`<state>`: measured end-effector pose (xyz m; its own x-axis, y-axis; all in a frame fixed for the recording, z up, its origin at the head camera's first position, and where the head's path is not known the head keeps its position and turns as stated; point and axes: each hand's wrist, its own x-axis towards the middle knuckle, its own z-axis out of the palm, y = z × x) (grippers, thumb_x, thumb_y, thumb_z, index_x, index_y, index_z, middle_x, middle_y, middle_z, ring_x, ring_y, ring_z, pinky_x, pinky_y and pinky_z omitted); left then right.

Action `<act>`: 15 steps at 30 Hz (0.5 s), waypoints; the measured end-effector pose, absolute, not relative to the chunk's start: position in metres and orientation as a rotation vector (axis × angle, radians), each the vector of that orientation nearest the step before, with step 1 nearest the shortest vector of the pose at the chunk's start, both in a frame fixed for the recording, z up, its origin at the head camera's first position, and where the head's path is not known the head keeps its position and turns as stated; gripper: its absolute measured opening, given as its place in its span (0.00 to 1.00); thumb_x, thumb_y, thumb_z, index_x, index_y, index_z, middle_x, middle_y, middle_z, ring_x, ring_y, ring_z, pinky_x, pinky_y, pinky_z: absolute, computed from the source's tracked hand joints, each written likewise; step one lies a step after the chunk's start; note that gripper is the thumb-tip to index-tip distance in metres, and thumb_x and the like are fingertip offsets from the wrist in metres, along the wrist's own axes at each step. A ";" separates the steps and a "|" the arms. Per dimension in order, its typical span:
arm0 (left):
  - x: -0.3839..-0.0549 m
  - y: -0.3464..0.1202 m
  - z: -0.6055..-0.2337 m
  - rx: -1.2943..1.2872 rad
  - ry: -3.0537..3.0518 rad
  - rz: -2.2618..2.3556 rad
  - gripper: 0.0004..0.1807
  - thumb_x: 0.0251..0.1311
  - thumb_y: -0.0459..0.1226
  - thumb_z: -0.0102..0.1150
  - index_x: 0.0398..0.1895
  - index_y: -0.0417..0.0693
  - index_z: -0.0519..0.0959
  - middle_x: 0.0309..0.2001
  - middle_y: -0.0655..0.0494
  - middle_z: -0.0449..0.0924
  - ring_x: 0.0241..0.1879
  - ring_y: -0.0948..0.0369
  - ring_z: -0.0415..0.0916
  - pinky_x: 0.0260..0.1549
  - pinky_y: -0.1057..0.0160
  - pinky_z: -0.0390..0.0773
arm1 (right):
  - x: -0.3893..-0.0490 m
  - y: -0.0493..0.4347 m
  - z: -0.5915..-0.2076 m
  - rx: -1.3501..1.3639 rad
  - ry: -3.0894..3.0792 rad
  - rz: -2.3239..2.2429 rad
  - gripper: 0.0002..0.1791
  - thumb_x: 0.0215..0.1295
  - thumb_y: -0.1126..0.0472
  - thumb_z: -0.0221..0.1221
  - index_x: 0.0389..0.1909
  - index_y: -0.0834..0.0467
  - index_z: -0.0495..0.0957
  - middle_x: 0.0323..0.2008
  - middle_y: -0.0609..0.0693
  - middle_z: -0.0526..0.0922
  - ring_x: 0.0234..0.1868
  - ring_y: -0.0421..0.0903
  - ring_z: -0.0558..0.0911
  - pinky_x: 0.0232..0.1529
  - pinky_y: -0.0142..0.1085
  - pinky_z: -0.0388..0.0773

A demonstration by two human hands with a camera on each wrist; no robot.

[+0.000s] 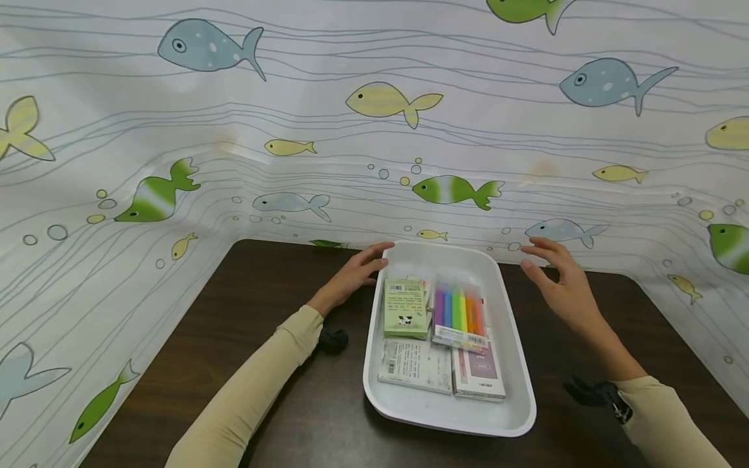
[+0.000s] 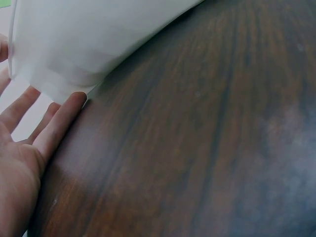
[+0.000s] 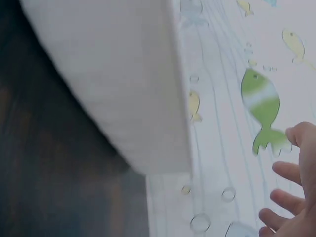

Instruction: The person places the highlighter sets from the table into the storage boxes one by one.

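Observation:
A white plastic bin (image 1: 445,416) stands on the dark table. Inside lie a green box with a cow print (image 1: 405,307), a clear pack of coloured markers (image 1: 459,315), a white printed box (image 1: 417,365) and a white-and-purple box (image 1: 481,374). My left hand (image 1: 351,276) is at the bin's far left corner; in the left wrist view its fingertips (image 2: 74,101) touch the bin's outer wall (image 2: 89,44). To the right of the bin, my right hand (image 1: 564,292) is raised with fingers spread and holds nothing. The right wrist view shows a gap between it and the bin (image 3: 113,89).
Dark wood-grain table (image 1: 281,279) extends on both sides of the bin. A white curtain printed with fish (image 1: 328,175) hangs behind the table and along its sides. Black straps (image 1: 333,340) are on both wrists.

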<state>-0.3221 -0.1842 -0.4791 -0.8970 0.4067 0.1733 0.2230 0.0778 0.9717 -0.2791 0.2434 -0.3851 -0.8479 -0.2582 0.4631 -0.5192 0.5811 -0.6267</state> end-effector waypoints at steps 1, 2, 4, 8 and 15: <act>-0.322 -0.184 -0.479 0.650 2.197 1.934 0.29 0.79 0.46 0.51 0.80 0.61 0.61 0.78 0.55 0.52 0.70 0.47 0.63 0.59 0.40 0.72 | -0.279 0.247 -0.388 0.607 -2.495 1.131 0.22 0.76 0.55 0.60 0.65 0.58 0.78 0.72 0.52 0.66 0.74 0.55 0.60 0.64 0.69 0.56; -0.322 -0.184 -0.479 0.649 2.198 1.932 0.29 0.79 0.46 0.51 0.80 0.61 0.61 0.78 0.55 0.52 0.71 0.48 0.62 0.59 0.40 0.72 | -0.278 0.251 -0.391 0.582 -2.506 1.126 0.22 0.76 0.54 0.59 0.66 0.58 0.78 0.73 0.53 0.65 0.74 0.56 0.59 0.64 0.69 0.56; -0.322 -0.183 -0.480 0.642 2.199 1.927 0.29 0.79 0.47 0.51 0.80 0.62 0.61 0.78 0.56 0.52 0.70 0.49 0.63 0.59 0.41 0.72 | -0.277 0.257 -0.396 0.541 -2.548 1.138 0.24 0.77 0.52 0.58 0.68 0.58 0.76 0.74 0.55 0.63 0.74 0.59 0.59 0.64 0.69 0.56; -0.321 -0.182 -0.479 0.630 2.198 1.942 0.29 0.78 0.49 0.52 0.79 0.65 0.63 0.77 0.58 0.54 0.69 0.50 0.65 0.59 0.43 0.73 | -0.278 0.266 -0.405 0.520 -2.665 1.160 0.28 0.80 0.47 0.53 0.72 0.59 0.71 0.76 0.57 0.58 0.74 0.65 0.56 0.62 0.71 0.58; -0.321 -0.184 -0.476 0.640 2.205 1.929 0.29 0.77 0.50 0.53 0.78 0.67 0.63 0.77 0.59 0.54 0.70 0.51 0.64 0.60 0.43 0.73 | -0.289 0.273 -0.417 0.579 -2.786 1.002 0.34 0.80 0.47 0.51 0.77 0.63 0.61 0.78 0.63 0.49 0.76 0.70 0.48 0.61 0.77 0.50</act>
<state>-0.3208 -0.1840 -0.4755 -0.8993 0.4037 0.1683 0.2206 0.0864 0.9715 -0.2891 0.2726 -0.4165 -0.9190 -0.3116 0.2416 -0.3941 0.7068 -0.5875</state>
